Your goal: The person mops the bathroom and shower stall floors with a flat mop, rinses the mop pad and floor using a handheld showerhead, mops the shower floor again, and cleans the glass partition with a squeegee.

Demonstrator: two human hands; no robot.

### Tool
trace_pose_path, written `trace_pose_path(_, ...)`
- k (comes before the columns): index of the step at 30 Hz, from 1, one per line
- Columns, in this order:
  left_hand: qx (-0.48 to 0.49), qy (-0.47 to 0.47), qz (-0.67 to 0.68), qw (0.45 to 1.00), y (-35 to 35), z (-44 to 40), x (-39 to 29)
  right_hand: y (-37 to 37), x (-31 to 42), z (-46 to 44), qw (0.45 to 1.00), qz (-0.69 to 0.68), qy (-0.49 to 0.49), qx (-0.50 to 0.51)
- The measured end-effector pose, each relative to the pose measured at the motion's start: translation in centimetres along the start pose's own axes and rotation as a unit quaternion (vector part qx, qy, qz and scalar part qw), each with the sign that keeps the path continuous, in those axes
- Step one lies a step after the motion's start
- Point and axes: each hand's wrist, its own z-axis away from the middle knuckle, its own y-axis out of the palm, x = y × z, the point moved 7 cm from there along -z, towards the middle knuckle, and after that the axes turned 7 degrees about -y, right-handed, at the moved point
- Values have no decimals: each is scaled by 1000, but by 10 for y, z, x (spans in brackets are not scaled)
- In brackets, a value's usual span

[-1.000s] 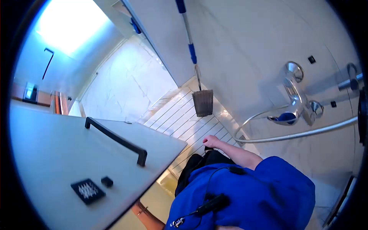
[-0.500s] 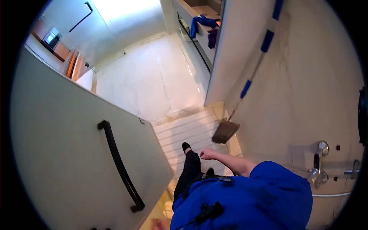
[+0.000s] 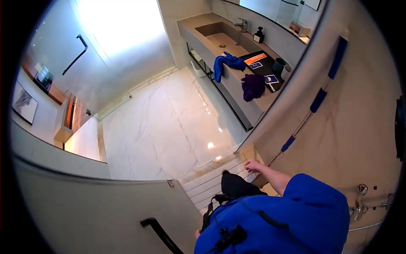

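Note:
My right hand (image 3: 252,166) is held out in front of the blue sleeve, its fingers curled in and no object showing in them. Just beyond it, a long pole with blue grips (image 3: 318,100) leans against the wall. The flat brown head at its foot is hidden behind my arm and hand. Of my left hand (image 3: 198,233), only a sliver shows at my side by the glass door, so its fingers cannot be made out. The black handle (image 3: 158,233) of that door lies to the left of it.
A frosted glass door (image 3: 97,211) fills the lower left. Past the slatted floor (image 3: 203,188) is a marble-look floor (image 3: 156,127). The sink counter (image 3: 190,23) bears a blue cloth (image 3: 228,64), a purple cloth (image 3: 253,86), a black tray (image 3: 277,70) and a soap bottle (image 3: 258,35).
The view has moved forward and up, bringing the whole sink counter into sight. My right hand has come nearer the pole's lower end. My left hand has shifted closer to my body.

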Motion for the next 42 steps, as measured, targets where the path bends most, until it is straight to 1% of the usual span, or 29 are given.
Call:
trace_pose_path(2,-13,0,17,1000,-19,-24,-21,-5,2,-26,1000,-6,16,11)
trace_pose_path(4,-21,-31,96,995,-31,-50,-47,-5,4,-56,998,1,47,49)
trace_pose_path(5,-12,-88,160,983,-37,-60,-62,-8,6,-69,996,13,66,58)
trace_pose_path(8,-62,-144,268,950,-41,-79,-101,-25,32,-113,994,71,48,69)
trace_pose_path(9,-76,-146,194,967,-47,-75,-115,-29,12,-157,992,77,62,84)
trace_pose_path(10,-87,-142,118,979,-53,-81,-135,-39,50,-155,993,45,76,84)
trace_pose_path(11,-93,-136,43,985,-57,-91,-154,-48,100,-157,994,56,66,71)
trace_pose_path(12,-107,-137,93,981,-61,-96,-165,-56,135,-162,994,70,59,56)
trace_pose_path(13,-118,-140,144,973,-63,-98,-171,-59,145,-197,992,105,41,64)
trace_pose_path(14,-128,-144,199,961,-62,-95,-183,-64,179,-210,989,125,41,68)
trace_pose_path(15,-109,-111,270,950,-67,-85,-195,-64,211,-227,987,141,29,67)
trace_pose_path(17,-134,-129,273,944,-59,-95,-180,-62,268,-270,983,167,10,69)
trace_pose_path(18,-139,-147,231,952,-57,-92,-180,-55,291,-293,982,173,9,74)
trace_pose_path(20,-143,-162,130,968,-57,-97,-183,-33,371,-301,985,151,-17,78)
trace_pose_path(21,-140,-161,93,973,-58,-105,-187,-18,399,-317,984,150,-30,86)
trace_pose_path(23,-135,-145,27,980,-62,-131,-200,9,442,-342,983,144,-52,97)
trace_pose_path(24,-129,-137,3,982,-67,-147,-207,25,457,-346,986,125,-42,105)
trace_pose_path(26,-125,-131,13,983,-89,-188,-234,55,509,-359,987,100,-36,119)
trace_pose_path(28,-120,-143,78,979,-122,-224,-271,76,548,-360,980,131,-22,149)
trace_pose_path(30,-114,-149,175,966,-173,-258,-354,92,594,-371,969,172,-23,175)
trace_pose_path(31,-111,-161,267,944,-200,-275,-396,93,611,-381,972,151,-17,181)
trace_pose_path(32,-111,-167,347,916,-229,-288,-438,91,622,-400,972,171,-31,160)
trace_pose_path(33,-111,-163,392,899,-258,-304,-473,87,645,-403,976,175,-24,125)
trace_pose_path(34,-111,-158,436,879,-286,-321,-507,85,660,-413,991,95,-7,94)
trace_pose_path(36,-124,-90,432,889,-339,-360,-558,83,680,-439,992,104,9,68)
trace_pose_path(38,-142,-76,439,884,-379,-388,-597,89,696,-469,985,105,51,128)
trace_pose_path(39,-153,-68,445,880,-394,-403,-611,89,707,-478,984,157,53,63)
trace_pose_path(42,-148,-103,463,868,-408,-452,-610,120,752,-520,974,194,72,88)
